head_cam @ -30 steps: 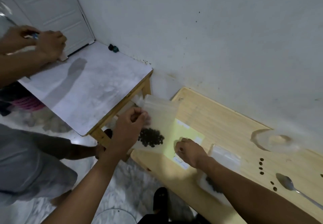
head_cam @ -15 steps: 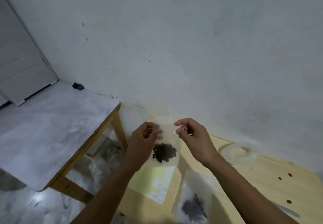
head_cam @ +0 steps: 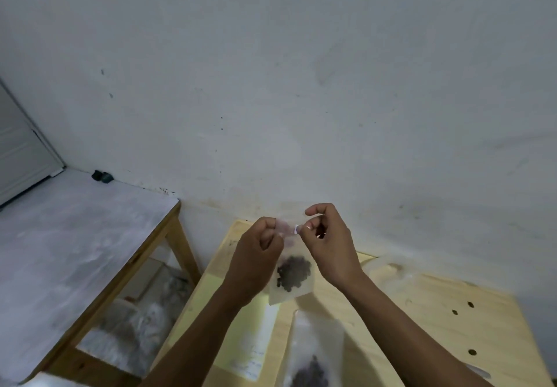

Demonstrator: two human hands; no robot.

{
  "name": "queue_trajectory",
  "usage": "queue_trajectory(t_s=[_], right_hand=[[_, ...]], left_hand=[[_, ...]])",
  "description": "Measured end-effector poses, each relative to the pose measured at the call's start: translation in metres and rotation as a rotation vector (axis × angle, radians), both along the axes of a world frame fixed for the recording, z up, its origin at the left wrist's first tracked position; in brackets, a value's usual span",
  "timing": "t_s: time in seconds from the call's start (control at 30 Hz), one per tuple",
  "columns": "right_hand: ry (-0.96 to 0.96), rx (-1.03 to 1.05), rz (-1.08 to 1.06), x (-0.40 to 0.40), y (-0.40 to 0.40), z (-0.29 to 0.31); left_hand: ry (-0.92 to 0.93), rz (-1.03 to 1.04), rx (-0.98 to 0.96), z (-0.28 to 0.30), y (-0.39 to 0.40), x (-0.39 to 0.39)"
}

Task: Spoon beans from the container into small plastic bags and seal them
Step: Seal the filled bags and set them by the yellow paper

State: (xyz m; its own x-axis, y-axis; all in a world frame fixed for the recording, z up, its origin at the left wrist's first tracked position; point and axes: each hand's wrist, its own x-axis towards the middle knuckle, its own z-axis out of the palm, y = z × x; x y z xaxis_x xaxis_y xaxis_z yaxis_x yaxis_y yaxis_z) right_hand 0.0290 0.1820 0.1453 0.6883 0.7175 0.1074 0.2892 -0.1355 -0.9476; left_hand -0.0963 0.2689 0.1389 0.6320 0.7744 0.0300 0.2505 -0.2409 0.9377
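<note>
Standing against a scuffed white wall (head_cam: 301, 85), a pale wooden tabletop (head_cam: 422, 311) carries a yellow sheet (head_cam: 241, 341), a second bag of beans (head_cam: 313, 356) and loose beans (head_cam: 462, 308); a grey-topped table (head_cam: 75, 251) sits beside it. Left hand (head_cam: 256, 263) and right hand (head_cam: 330, 248) each pinch the top edge of a small plastic bag (head_cam: 291, 272), held above the tabletop, dark beans pooled at its bottom.

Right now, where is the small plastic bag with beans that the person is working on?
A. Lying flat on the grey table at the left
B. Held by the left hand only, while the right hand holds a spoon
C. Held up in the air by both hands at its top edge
C: the left hand and right hand each pinch the top edge of the small bag, which hangs above the wooden table.
</note>
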Motion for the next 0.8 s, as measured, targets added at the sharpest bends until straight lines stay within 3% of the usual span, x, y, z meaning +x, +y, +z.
queue_trajectory(t_s=[0.27, 0.37, 0.53, 0.8], right_hand=[[-0.067, 0.025, -0.081, -0.002, -0.003, -0.006], [-0.103, -0.052, -0.179, 0.002, -0.003, -0.008], [0.325, -0.045, -0.066, 0.013, -0.003, -0.01], [0.435, 0.015, -0.044, 0.018, -0.002, -0.02]], left_hand=[[-0.101, 0.017, -0.12, 0.002, -0.005, 0.011], [-0.158, 0.027, -0.195, -0.001, -0.003, 0.012], [-0.203, 0.049, -0.21, -0.005, 0.001, 0.015], [-0.229, 0.121, -0.33, -0.013, 0.003, 0.027]])
